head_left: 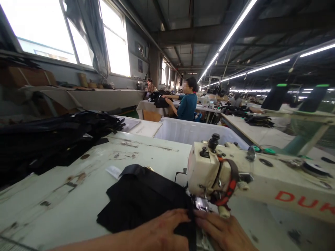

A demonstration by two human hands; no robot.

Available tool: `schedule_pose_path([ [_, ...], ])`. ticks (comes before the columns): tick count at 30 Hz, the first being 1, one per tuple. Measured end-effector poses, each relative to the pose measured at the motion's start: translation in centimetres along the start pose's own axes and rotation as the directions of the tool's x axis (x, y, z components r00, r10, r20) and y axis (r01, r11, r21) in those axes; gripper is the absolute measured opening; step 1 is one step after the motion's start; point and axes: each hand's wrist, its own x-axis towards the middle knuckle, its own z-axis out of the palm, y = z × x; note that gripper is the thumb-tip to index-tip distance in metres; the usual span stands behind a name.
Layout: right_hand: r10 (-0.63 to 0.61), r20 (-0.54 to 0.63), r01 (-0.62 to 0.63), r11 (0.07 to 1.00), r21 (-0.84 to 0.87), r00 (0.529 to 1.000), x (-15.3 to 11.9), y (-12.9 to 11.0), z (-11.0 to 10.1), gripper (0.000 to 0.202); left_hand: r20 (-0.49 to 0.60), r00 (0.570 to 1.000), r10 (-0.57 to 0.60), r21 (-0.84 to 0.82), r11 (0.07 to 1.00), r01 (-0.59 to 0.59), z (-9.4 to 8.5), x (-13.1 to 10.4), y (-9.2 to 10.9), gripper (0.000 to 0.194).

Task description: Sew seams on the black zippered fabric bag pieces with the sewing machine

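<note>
First inspector: Where is your black, folded fabric piece (149, 198) lying?

Second inspector: It is spreading leftward across the worn, pale green tabletop (86, 195). Its narrow right-hand edge is running lengthwise from your shiny metal presser foot (201, 204) toward your body, passing between your hands.

First inspector: And the hands?

Second inspector: Your left hand (159, 232) is resting over the fabric's near part, fingers slightly bent and partly spread. Your right hand (225, 232) is bearing on the narrow edge from the other side, its fingers reaching out nearly straight and close together. I cannot tell whether either is pinching the cloth.

First inspector: Which is nearer?

Second inspector: Both are touching that edge or lying just beside it, your left covering more of the fabric. Your right is sitting below the cream-coloured, metal sewing machine head (204, 167), nearer the foot's side; the fabric's bulk is lying away from it.
</note>
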Motion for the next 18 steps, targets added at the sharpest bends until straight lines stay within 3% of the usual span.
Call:
schedule_pose_path([
  [3, 0.030, 0.028, -0.030, 1.000, -0.001, 0.999, 0.1, -0.3, -0.5, 0.042, -0.024, 1.000, 0.008, 0.045, 0.999, -0.007, -2.0, -0.1, 1.8, 0.009],
  [5, 0.028, 0.024, -0.028, 1.000, -0.009, 0.999, 0.2, -0.5, -0.7, 0.044, -0.025, 1.000, 0.013, 0.077, 0.997, -0.011, -2.4, -0.1, 2.2, 0.008],
  [12, -0.020, -0.038, 0.018, 0.999, -0.051, 0.999, 0.6, -0.6, -0.9, 0.044, -0.037, 0.999, -0.001, 0.214, 0.977, 0.009, -0.9, 0.0, 1.5, 0.005],
  [18, -0.228, -0.060, 0.218, 0.966, -0.140, 0.972, 0.4, 1.1, 0.0, 0.036, 0.078, 0.996, 0.030, 0.151, 0.988, -0.042, -0.6, 0.0, 0.5, 0.010],
])
